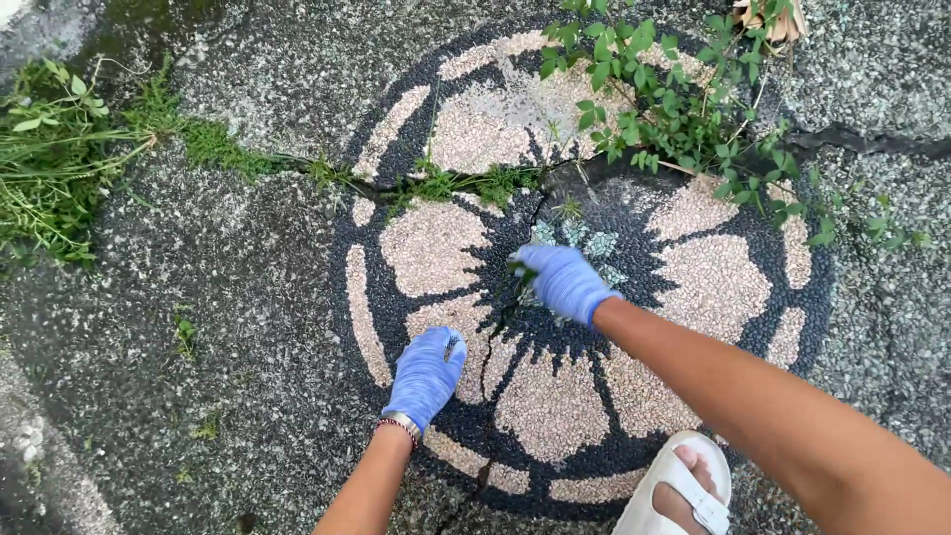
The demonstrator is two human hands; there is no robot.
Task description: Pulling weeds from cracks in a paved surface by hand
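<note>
Blue disposable gloves cover both hands above a pebble mosaic, a dark round flower pattern with pale petals set into grey speckled paving. Reaching to the centre of the pattern, the right hand has its fingers pinched on a small green weed that sprouts from a crack running through the mosaic. Nearer the body, the left hand rests flat on the stones, fingers loose and grasping nothing, with a beaded bracelet at its wrist. More grass fills the crack across the upper petals, and a leafy creeper sprawls over the top right. A bare foot in a white sandal stands at the lower edge.
</note>
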